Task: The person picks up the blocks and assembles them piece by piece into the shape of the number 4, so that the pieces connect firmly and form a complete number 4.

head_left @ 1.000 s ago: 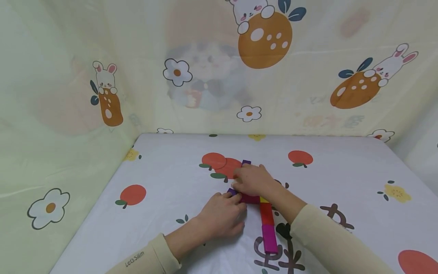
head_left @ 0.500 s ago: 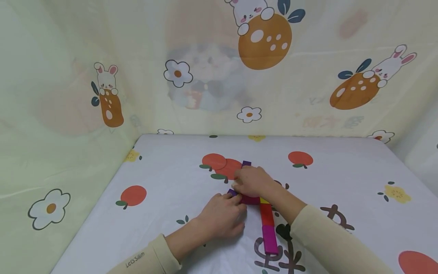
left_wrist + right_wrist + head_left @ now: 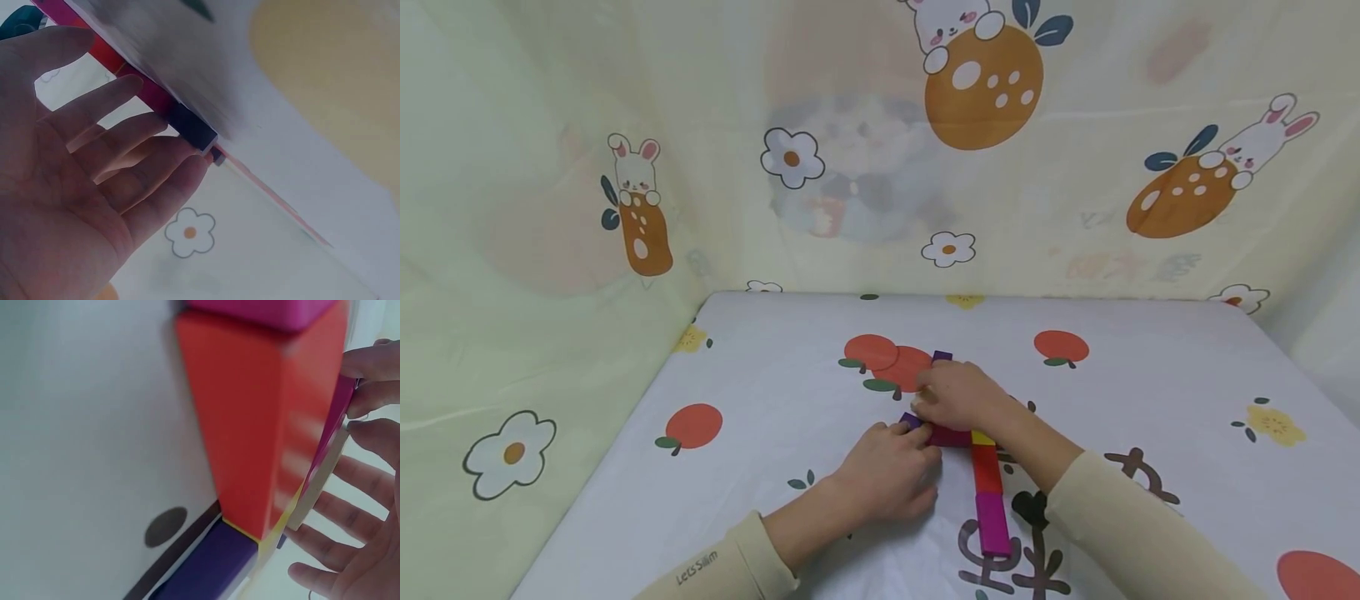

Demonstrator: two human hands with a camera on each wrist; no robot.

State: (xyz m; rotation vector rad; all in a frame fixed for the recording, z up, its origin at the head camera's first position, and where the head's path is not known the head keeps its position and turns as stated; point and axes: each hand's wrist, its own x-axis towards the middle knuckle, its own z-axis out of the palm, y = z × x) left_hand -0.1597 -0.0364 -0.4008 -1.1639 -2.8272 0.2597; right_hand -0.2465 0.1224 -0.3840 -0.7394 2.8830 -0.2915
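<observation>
A row of coloured blocks lies on the printed cloth. In the head view it runs from a magenta block [image 3: 992, 525] through a red block [image 3: 986, 468] to a yellow block [image 3: 982, 437]. A dark-red block [image 3: 949, 437] extends leftward to a purple block [image 3: 910, 421]. My left hand [image 3: 887, 471] rests its fingertips on those left blocks, thumb apart. Beyond, my right hand [image 3: 962, 396] holds a tan block [image 3: 315, 484] by its ends between thumb and fingers, seen in the right wrist view. Past its knuckles shows another purple block [image 3: 942, 357].
A dark purple block [image 3: 212, 562] adjoins the red one in the right wrist view. The white cloth [image 3: 760, 375] bears flat printed fruit and lettering. A patterned curtain [image 3: 850, 267] rises behind the table's far edge.
Both hands stay almost in place over the blocks. The right forearm shifts very slightly to the right; the blocks show no clear movement.
</observation>
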